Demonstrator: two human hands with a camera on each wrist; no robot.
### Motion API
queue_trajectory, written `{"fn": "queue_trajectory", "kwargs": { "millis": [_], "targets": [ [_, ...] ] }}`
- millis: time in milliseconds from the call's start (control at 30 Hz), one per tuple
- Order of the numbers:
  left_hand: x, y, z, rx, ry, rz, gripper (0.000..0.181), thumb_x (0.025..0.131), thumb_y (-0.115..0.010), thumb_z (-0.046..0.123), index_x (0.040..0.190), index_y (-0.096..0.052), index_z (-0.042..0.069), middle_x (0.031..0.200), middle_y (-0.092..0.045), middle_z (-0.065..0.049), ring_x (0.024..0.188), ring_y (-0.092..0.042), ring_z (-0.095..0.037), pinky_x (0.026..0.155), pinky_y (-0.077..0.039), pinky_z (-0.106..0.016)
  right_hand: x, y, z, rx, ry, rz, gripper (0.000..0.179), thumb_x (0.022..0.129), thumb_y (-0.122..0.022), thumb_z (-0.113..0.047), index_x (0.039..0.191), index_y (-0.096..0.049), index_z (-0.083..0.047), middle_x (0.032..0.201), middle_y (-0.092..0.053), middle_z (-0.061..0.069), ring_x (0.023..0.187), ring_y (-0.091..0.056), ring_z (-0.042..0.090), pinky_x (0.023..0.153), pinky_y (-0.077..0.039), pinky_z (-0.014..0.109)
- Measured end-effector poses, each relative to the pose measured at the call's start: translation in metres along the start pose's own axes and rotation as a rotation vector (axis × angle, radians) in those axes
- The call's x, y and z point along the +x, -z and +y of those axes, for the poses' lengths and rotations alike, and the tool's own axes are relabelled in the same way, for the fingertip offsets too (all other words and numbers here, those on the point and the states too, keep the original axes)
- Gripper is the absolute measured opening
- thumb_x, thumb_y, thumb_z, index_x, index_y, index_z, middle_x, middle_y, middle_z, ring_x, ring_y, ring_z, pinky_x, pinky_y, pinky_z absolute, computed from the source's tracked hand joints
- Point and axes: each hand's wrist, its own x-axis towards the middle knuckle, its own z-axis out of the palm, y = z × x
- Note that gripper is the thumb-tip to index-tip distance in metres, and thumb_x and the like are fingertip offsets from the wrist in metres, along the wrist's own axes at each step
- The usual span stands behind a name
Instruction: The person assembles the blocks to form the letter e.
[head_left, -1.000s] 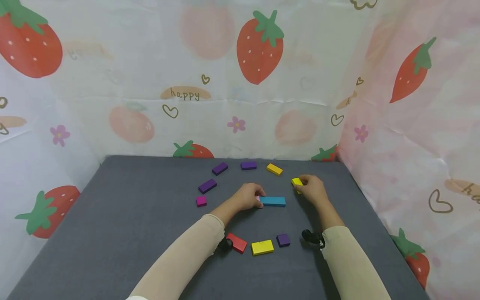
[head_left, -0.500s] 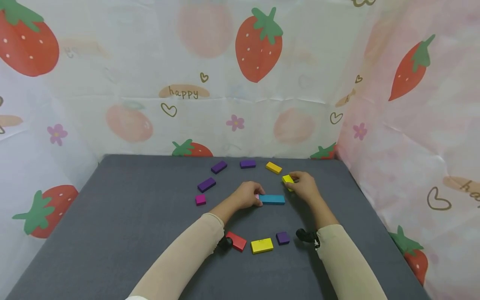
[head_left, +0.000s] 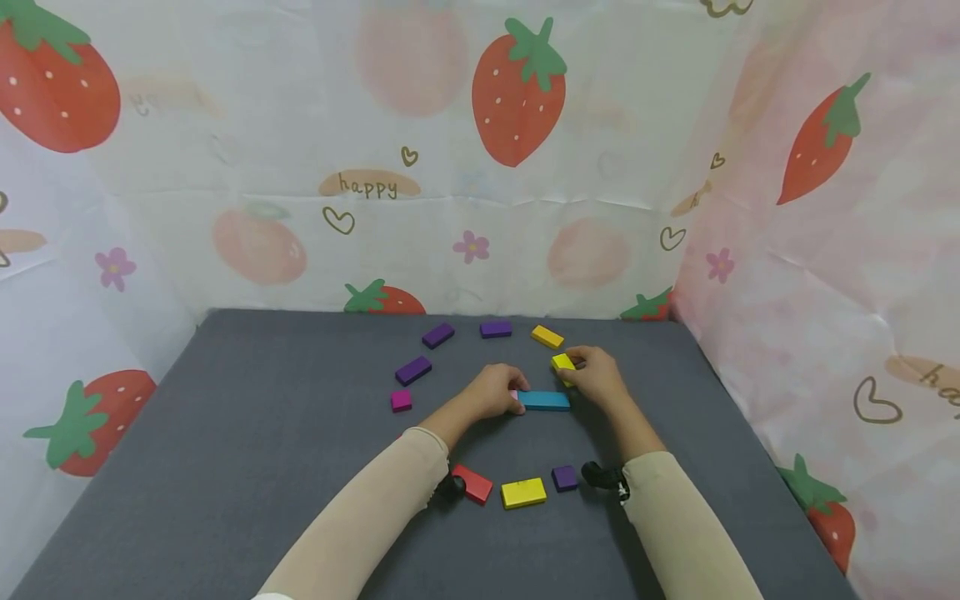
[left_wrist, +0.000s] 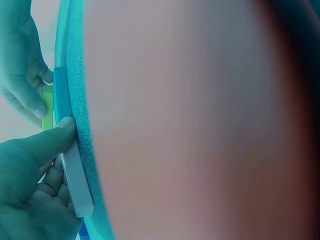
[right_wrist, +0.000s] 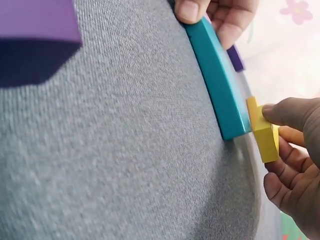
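My left hand [head_left: 491, 390] pinches a pale pink block [left_wrist: 79, 182] and a long blue block [head_left: 546, 401] where they meet end to end, thumb on the near side. From above, the hand covers most of the pink block. Between thumb and fingers, my right hand [head_left: 600, 375] holds a yellow block [head_left: 561, 365] just behind the blue block's right end. In the right wrist view this yellow block [right_wrist: 266, 137] appears beside that end, with an orange-yellow block [right_wrist: 252, 111] partly hidden behind it.
Purple blocks [head_left: 413, 371] and a magenta block [head_left: 401, 401] lie to the left and back on the grey table [head_left: 262, 458]. Nearer me are a red block [head_left: 474, 484], another yellow block [head_left: 523, 493] and a small purple block [head_left: 565, 478]. A strawberry-print curtain [head_left: 450, 125] stands behind.
My right hand has moved left with the yellow block, from right of the blue block to just behind its right end. My left hand stays on the pink and blue blocks.
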Motion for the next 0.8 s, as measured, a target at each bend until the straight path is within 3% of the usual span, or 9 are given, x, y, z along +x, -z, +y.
{"fn": "queue_trajectory", "kwargs": {
  "millis": [800],
  "targets": [
    [-0.0012, -0.0007, 0.0006, 0.01, 0.014, 0.006, 0.03, 0.085, -0.085, 0.015, 0.113, -0.075, 0.012, 0.112, -0.072, -0.002, 0.098, -0.061, -0.015, 0.095, -0.052, -0.036, -0.0076, -0.0096, -0.0027, -0.027, -0.022, -0.026, 0.054, 0.095, -0.073, -0.024, 0.141, -0.059, 0.0, 0.135, -0.064, 0.02, 0.124, -0.059, 0.035, 0.106, -0.047, 0.051]
  ]
}}
